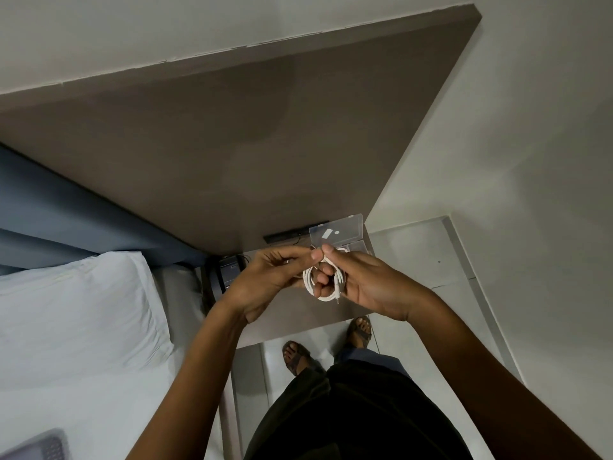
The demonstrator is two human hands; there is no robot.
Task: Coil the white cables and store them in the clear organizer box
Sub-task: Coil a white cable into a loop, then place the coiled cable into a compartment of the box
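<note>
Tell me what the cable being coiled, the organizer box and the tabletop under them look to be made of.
White cable, held in both hands: likely smooth rubbery plastic sheathing; it bends into tight loops with a soft sheen.
Organizer box: clear hard plastic, glossy; the surface behind shows through its raised lid.
Tabletop: probably matte grey-brown laminate over board; flat, even colour, no visible grain. Uncertain.

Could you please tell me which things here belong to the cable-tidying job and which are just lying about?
Part of the job:
- coiled white cable, held in both the left hand and the right hand
- clear plastic organizer box, lid open, on the small table

Just lying about:
- black device beside the table
- white pillow
- grey keypad object, blurred
</note>
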